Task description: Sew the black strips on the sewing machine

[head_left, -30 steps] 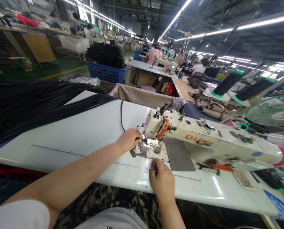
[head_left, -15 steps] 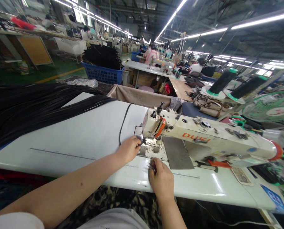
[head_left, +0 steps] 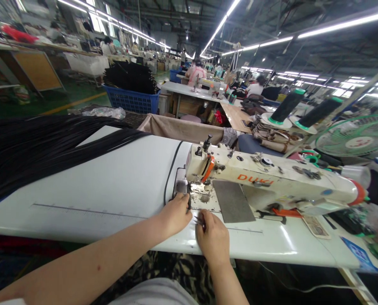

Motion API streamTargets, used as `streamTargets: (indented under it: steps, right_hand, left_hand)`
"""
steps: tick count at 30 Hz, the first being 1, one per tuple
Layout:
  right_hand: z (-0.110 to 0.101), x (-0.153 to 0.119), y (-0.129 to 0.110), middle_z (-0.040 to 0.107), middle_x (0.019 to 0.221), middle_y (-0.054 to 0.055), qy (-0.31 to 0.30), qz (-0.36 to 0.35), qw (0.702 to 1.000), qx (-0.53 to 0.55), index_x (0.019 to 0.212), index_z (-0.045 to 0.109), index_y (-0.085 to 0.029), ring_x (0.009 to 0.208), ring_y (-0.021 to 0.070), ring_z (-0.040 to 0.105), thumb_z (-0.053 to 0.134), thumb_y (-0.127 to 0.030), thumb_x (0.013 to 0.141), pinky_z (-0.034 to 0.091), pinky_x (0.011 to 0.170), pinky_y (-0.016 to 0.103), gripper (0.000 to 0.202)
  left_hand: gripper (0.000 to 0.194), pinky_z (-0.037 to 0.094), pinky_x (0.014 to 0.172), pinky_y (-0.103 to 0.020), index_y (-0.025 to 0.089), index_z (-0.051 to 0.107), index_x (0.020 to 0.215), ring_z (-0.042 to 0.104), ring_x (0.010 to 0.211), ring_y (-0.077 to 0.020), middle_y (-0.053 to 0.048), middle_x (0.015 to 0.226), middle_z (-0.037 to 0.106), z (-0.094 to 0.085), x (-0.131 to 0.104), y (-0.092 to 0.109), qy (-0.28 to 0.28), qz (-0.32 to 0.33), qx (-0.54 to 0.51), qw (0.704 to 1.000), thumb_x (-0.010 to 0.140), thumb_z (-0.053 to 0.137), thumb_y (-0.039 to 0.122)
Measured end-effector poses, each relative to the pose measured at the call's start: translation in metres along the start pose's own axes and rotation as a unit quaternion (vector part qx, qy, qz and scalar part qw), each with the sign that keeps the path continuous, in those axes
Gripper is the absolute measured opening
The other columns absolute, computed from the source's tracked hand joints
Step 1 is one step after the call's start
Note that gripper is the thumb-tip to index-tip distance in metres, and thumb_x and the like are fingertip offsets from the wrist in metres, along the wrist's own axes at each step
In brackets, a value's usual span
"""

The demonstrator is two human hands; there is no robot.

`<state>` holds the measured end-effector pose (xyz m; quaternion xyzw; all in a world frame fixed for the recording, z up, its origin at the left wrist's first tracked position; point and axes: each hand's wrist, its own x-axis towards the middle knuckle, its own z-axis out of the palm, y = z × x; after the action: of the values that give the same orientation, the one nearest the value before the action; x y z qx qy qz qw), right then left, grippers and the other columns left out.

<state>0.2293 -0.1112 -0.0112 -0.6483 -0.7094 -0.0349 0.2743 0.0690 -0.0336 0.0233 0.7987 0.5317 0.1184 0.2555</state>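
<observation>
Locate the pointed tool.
In the head view, slightly right and below centre, the pointed tool is in the right hand, its tips toward the left hand.

Overhead, a dark grey ceiling (head_left: 271,19) of metal beams, crossed by slanting rows of long white tube lights (head_left: 344,24). At the upper left, tall, bright windows (head_left: 98,25). Below, a glossy green floor (head_left: 77,91) with a straight yellow stripe (head_left: 77,103). At the far left, a rectangular tan board (head_left: 36,70) in a pale frame. Beyond the near glossy white surface (head_left: 128,178), streaked with reflected light, another long white surface (head_left: 176,87) above brown wooden panelling (head_left: 193,105). Toward the back, crowded rows of workstations, too small to tell apart.
</observation>
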Motion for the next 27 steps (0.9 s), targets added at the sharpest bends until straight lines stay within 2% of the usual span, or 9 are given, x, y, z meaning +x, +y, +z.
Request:
streamTargets:
  steps: [4,6,8,11,15,18,21,24,27]
  right_hand:
    - [0.001,-0.001,0.004,0.070,0.088,0.005,0.009,0.003,1.000,0.026,0.109,0.065,-0.018,0.080,0.0209,0.063,0.051,-0.010,0.080,0.045,0.076,0.030,0.034]
    - [0.000,-0.003,0.006,0.072,0.094,0.006,0.012,0.013,0.997,0.076,0.113,0.066,-0.018,0.084,0.0208,0.065,0.050,-0.012,0.082,0.047,0.078,0.030,0.035]
    - [-0.004,-0.007,0.008,0.072,0.093,0.006,0.008,0.049,0.987,0.156,0.114,0.067,-0.019,0.081,0.0192,0.064,0.049,-0.017,0.089,0.048,0.077,0.029,0.031]
    - [-0.014,-0.018,0.012,0.059,0.069,-0.001,0.021,0.135,0.950,0.281,0.107,0.071,-0.019,0.062,0.0158,0.054,0.052,-0.035,0.099,0.044,0.062,0.026,0.026]
    - [-0.032,-0.043,0.024,0.054,0.067,0.000,0.040,0.233,0.886,0.399,0.095,0.073,-0.017,0.058,0.0139,0.045,0.059,-0.054,0.096,0.036,0.054,0.025,0.039]
    - [-0.044,-0.064,0.039,0.040,0.060,-0.004,0.078,0.317,0.826,0.460,0.092,0.073,-0.015,0.055,0.0119,0.037,0.061,-0.062,0.094,0.030,0.052,0.025,0.049]
    - [-0.051,-0.087,0.060,0.035,0.060,-0.006,0.176,0.393,0.788,0.441,0.093,0.071,-0.014,0.056,0.0113,0.034,0.062,-0.069,0.092,0.030,0.053,0.026,0.055]
    - [-0.054,-0.114,0.091,0.040,0.061,-0.005,0.247,0.458,0.777,0.354,0.093,0.071,-0.013,0.056,0.0120,0.039,0.056,-0.078,0.088,0.034,0.053,0.026,0.067]
    - [-0.057,-0.148,0.132,0.052,0.066,-0.001,0.285,0.521,0.756,0.275,0.095,0.071,-0.013,0.059,0.0141,0.050,0.053,-0.080,0.088,0.039,0.053,0.027,0.069]
  left_hand:
    - [0.057,0.054,0.102,-0.035,0.010,0.052,0.142,0.070,0.111,-0.0263,-0.018,0.134,0.061,0.000,-0.010,0.002,-0.030,0.007,0.032,0.999,0.085,0.051,0.015]
    - [0.064,0.054,0.105,-0.034,0.009,0.044,0.148,0.069,0.116,-0.0267,-0.021,0.141,0.057,0.002,-0.015,0.001,-0.047,0.020,0.044,0.998,0.085,0.052,0.013]
    - [0.071,0.054,0.106,-0.035,0.007,0.038,0.153,0.068,0.119,-0.0283,-0.023,0.147,0.053,0.002,-0.019,-0.001,-0.070,0.030,0.052,0.996,0.084,0.055,0.014]
    - [0.075,0.055,0.105,-0.035,0.008,0.036,0.153,0.069,0.118,-0.0285,-0.025,0.149,0.049,-0.002,-0.024,-0.002,-0.100,0.030,0.050,0.993,0.083,0.061,0.016]
    - [0.062,0.056,0.099,-0.037,0.013,0.049,0.138,0.069,0.114,-0.0290,-0.021,0.144,0.051,-0.015,-0.026,0.004,-0.108,0.029,0.068,0.991,0.082,0.072,0.024]
    - [0.045,0.056,0.095,-0.036,0.016,0.056,0.127,0.069,0.108,-0.0264,-0.015,0.135,0.054,-0.022,-0.026,0.008,-0.098,0.047,0.104,0.989,0.086,0.072,0.027]
    - [0.030,0.054,0.098,-0.036,0.018,0.060,0.121,0.068,0.109,-0.0240,-0.012,0.132,0.055,-0.023,-0.028,0.005,-0.071,0.076,0.129,0.986,0.091,0.065,0.022]
    - [0.023,0.051,0.105,-0.040,0.017,0.062,0.117,0.064,0.114,-0.0255,-0.013,0.132,0.056,-0.015,-0.028,-0.009,-0.014,0.129,0.147,0.981,0.096,0.057,0.024]
    - [0.027,0.048,0.110,-0.045,0.013,0.063,0.116,0.060,0.119,-0.0293,-0.015,0.131,0.056,0.000,-0.021,-0.032,0.037,0.205,0.150,0.967,0.098,0.050,0.029]
